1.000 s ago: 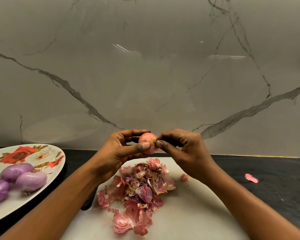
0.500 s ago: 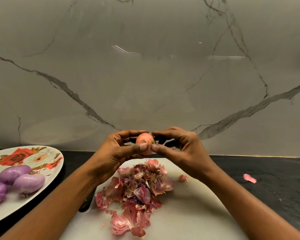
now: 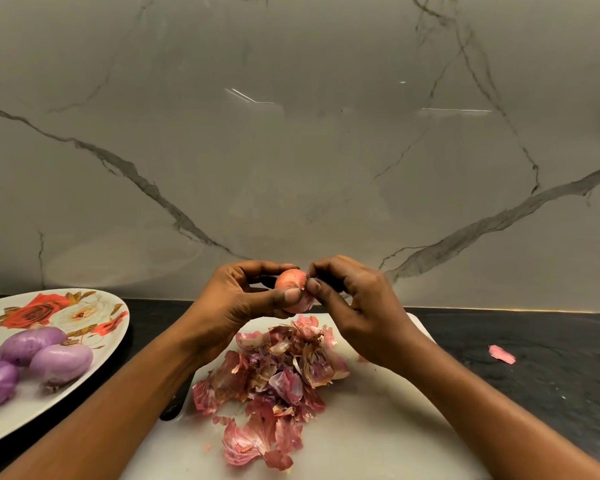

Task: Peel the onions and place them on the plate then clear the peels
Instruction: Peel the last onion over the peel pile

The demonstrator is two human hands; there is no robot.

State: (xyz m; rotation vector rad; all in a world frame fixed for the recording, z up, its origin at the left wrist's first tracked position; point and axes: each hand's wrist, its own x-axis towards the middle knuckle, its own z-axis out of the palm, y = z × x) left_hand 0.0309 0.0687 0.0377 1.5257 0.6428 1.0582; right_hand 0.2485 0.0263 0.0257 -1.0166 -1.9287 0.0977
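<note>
1. My left hand (image 3: 236, 299) grips the onion (image 3: 291, 282), held in the air above the peel pile (image 3: 274, 379) on the cutting board (image 3: 378, 427).
2. My right hand (image 3: 354, 306) pinches the skin at the onion's right-facing end. I judge the pull should run rightward, away from my left hand.
3. The plate (image 3: 14, 417), holding three peeled onions (image 3: 61, 363), lies to the left, nearer my left hand.

Dim, warm light throughout. Thin bright streaks of glare sit high on the glossy marble wall (image 3: 326, 161). Soft, faint shadows spread across the white board (image 3: 378, 427). Wide-angle bending stretches the plate (image 3: 115, 327) at the left edge, and fine detail looks slightly soft everywhere.
</note>
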